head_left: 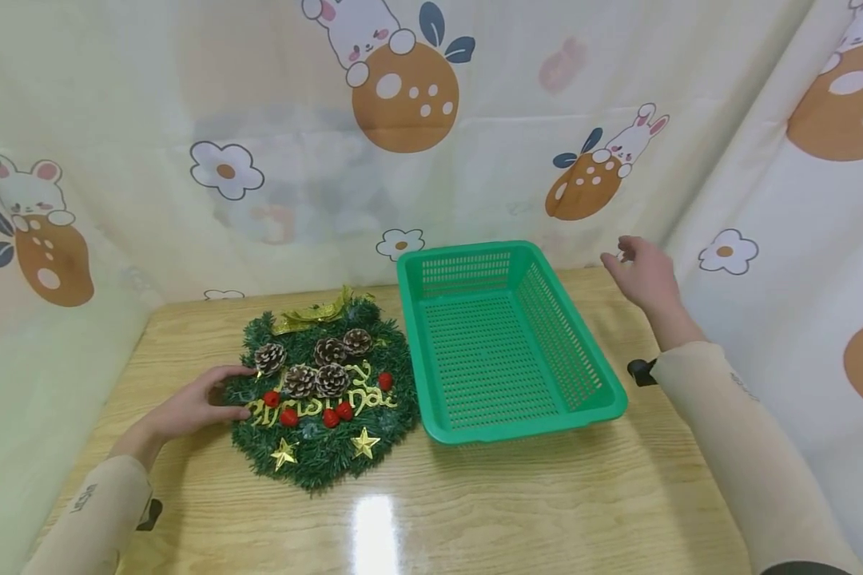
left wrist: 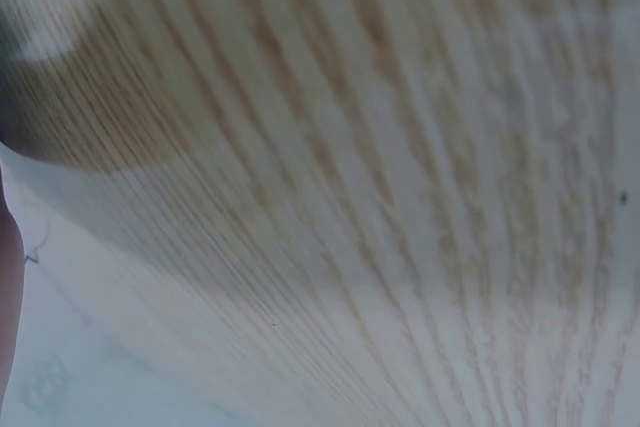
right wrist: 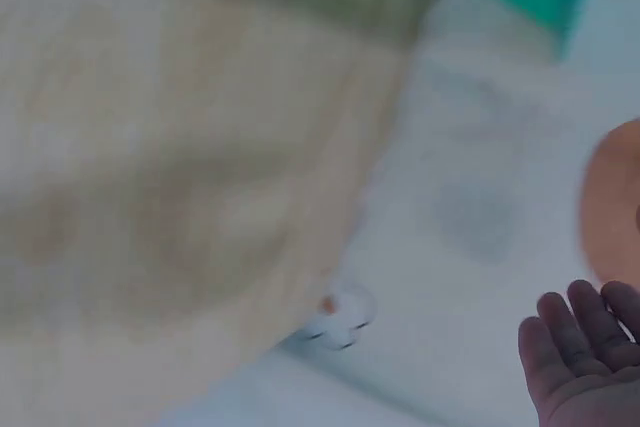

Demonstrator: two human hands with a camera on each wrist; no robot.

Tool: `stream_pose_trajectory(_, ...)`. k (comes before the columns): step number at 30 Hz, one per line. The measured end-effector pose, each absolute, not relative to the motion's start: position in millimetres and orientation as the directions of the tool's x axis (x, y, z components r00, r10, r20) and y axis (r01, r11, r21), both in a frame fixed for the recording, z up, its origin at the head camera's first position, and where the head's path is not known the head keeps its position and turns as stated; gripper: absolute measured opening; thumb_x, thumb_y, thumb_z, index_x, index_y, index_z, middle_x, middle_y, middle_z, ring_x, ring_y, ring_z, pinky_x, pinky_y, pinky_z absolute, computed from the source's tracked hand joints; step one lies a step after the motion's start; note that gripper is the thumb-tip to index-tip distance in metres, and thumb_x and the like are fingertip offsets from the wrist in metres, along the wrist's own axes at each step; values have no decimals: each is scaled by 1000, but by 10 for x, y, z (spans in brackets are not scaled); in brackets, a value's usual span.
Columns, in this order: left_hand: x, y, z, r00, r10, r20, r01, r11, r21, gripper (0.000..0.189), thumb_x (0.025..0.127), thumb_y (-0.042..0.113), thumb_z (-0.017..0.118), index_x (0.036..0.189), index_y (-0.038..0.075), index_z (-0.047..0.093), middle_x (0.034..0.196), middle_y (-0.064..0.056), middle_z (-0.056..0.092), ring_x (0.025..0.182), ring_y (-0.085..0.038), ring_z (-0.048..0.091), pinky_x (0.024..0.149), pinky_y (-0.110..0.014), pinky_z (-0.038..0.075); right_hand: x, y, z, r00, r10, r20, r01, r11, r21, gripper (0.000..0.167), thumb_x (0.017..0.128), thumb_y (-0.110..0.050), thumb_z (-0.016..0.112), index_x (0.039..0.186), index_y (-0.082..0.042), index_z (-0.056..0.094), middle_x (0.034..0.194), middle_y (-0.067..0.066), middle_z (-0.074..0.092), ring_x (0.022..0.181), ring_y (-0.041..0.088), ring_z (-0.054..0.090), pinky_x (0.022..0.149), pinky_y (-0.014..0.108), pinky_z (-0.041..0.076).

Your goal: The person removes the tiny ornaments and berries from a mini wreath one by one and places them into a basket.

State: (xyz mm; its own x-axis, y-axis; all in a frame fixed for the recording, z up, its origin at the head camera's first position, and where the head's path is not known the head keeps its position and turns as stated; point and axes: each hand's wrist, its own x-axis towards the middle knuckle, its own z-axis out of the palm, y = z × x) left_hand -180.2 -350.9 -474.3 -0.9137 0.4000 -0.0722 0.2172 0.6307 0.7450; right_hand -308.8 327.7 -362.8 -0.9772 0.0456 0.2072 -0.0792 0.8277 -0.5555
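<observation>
A round Christmas wreath (head_left: 309,447) of green tinsel needles lies on the table, left of a green plastic basket (head_left: 485,359). Pinecones, red berries, gold stars, gold lettering and a gold ribbon decorate it. At the wreath's left edge, my left hand (head_left: 190,407) touches the needles, thumb and index finger extended and spread apart. The left wrist view catches only a sliver of that hand. My right hand (head_left: 643,275) is raised right of the basket, fingers loosely bent and holding nothing. In the right wrist view its fingers (right wrist: 580,327) are extended.
The basket has perforated sides and nothing in it. A light wooden table (head_left: 532,511) carries both things. A curtain (head_left: 280,160) printed with rabbits and flowers hangs behind the table and along both sides.
</observation>
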Motion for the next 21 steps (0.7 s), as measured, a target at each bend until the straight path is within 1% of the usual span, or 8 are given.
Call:
stream_pose_trajectory(5,-1811,-3517,-4753,-905,420,-69,226,612,758,72,86,24,76,145,5,39,150,-29,29,137,-53,22,106,-73,17,-3063,2955,-3354,-983,52,174,-69,779,-623,67,99,-45,47,146,3,38,141,24,48,129,41,46,104,56,39)
stream_pose_trajectory(10,-1811,-3518,-4758,-902,426,-69,232,613,755,72,86,24,76,145,5,39,149,-29,30,137,-53,22,106,-73,18,-3041,2548,-3191,-982,32,184,-107,713,-693,61,98,-39,54,143,1,43,140,20,51,127,35,49,105,51,41)
stream_pose_trajectory(15,-1816,-3528,-4764,-902,424,-76,225,614,756,72,86,25,76,145,6,38,150,-28,29,137,-53,21,106,-73,18,-3026,2082,-3090,-980,-11,200,-158,658,-737,58,95,-35,62,141,-2,48,136,17,55,123,30,53,104,45,44)
stream_pose_trajectory(21,-1829,-3543,-4767,-902,426,-72,231,616,753,73,86,26,75,145,5,38,150,-29,29,136,-53,22,106,-73,20,-3021,1565,-3026,-976,-98,193,-212,615,-759,58,94,-32,65,141,-3,49,136,14,57,122,26,55,104,40,45)
